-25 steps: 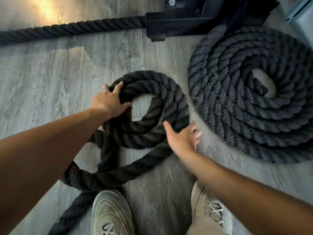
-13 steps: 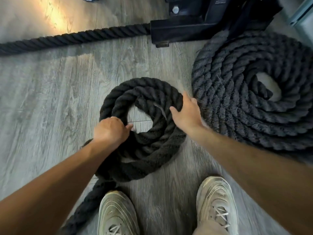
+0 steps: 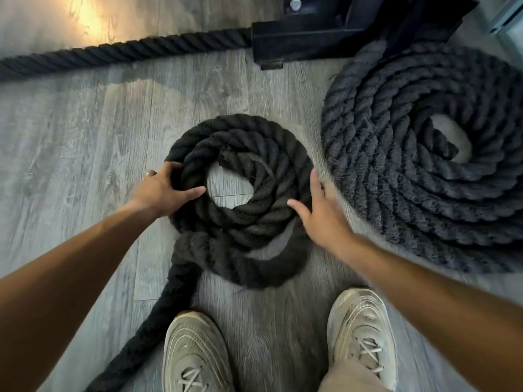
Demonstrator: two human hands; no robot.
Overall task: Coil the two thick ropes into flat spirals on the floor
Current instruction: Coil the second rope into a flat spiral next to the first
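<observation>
A dark thick rope [image 3: 254, 131] lies in a small flat spiral of about three turns in the middle of the floor. Its loose outer turn bulges toward me, and its tail [image 3: 172, 292] runs off to the lower left. My left hand [image 3: 162, 190] grips the spiral's left side, fingers over the outer turn and thumb reaching to the open centre. My right hand [image 3: 321, 216] lies with straight fingers against the spiral's right edge, thumb on the rope. A second, larger grey rope spiral [image 3: 396, 210] of several turns lies flat to the right.
A black steel base [image 3: 325, 32] stands at the top, with a straight stretch of rope [image 3: 127, 50] running left from it. My two pale shoes [image 3: 195, 355] [image 3: 365, 332] stand just below the small spiral on the grey wood floor [image 3: 85, 137].
My left hand moved from the spiral's near-left side up to its left side. My right hand slid down from the upper right edge to the right side. The outer turn came further round.
</observation>
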